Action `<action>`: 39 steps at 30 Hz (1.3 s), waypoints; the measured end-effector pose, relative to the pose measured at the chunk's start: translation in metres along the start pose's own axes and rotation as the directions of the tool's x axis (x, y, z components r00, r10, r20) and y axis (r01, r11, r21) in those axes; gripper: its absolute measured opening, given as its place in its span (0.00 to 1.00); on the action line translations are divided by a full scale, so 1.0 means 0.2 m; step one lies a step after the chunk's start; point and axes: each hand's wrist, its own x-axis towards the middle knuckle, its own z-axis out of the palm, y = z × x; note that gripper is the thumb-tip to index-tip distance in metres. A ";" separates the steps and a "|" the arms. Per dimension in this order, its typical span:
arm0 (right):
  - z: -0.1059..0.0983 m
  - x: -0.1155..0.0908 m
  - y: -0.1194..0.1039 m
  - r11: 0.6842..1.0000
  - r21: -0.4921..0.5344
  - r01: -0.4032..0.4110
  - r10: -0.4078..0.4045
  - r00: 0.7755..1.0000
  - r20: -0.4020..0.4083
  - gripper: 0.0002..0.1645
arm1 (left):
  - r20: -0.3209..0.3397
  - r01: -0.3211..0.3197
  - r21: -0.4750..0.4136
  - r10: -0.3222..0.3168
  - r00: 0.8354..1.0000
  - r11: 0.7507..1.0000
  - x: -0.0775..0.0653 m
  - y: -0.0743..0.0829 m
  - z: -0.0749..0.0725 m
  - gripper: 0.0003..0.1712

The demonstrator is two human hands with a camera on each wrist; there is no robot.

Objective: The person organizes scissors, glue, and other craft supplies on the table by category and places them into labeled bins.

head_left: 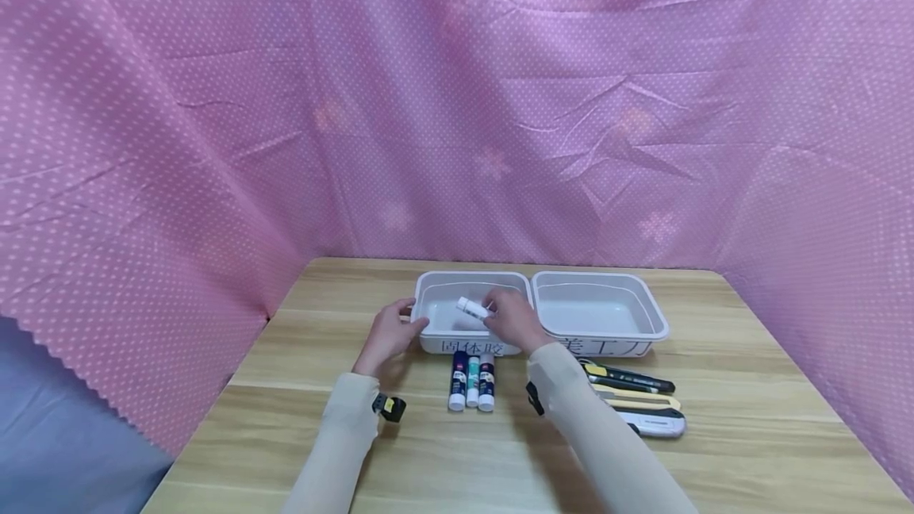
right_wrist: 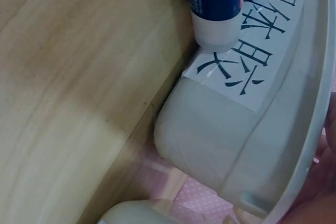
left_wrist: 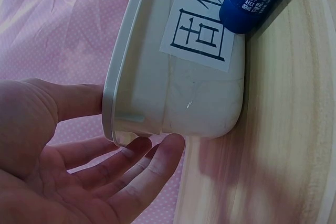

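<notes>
My left hand (head_left: pixel 389 337) grips the left end of a white plastic box (left_wrist: pixel 202 100), thumb over the rim and fingers against the outside. Its front bears a paper label with Chinese characters. My right hand (head_left: pixel 516 320) pinches a white glue stick (head_left: pixel 471 308) over the inside of this box, tilted. In the right wrist view only part of that hand (right_wrist: pixel 317 179) shows, behind the rim. Before the box lie a dark blue glue stick (head_left: pixel 458 383), a teal and white one (head_left: pixel 473 383) and another dark blue one (head_left: pixel 486 385), side by side.
A second labelled white box (head_left: pixel 653 335) stands right against the first. In front of it, partly behind the right forearm, lie a black utility knife (head_left: pixel 631 378), a yellow one (head_left: pixel 643 399) and a grey-white one (head_left: pixel 658 423). Pink dotted cloth (head_left: pixel 457 141) hangs around the wooden table (head_left: pixel 286 387).
</notes>
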 end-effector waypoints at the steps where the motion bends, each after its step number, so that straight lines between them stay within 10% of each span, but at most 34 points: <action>1: 0.00 0.00 0.00 1.000 0.001 -0.006 0.006 1.000 0.005 0.16 | 0.000 0.002 0.005 -0.002 1.000 1.000 0.00 0.00 0.00 0.35; 39: 0.02 0.05 0.01 0.998 -0.062 -0.026 0.031 0.995 0.090 0.14 | 0.015 0.004 -0.024 -0.004 1.000 1.000 -0.02 0.01 0.00 0.35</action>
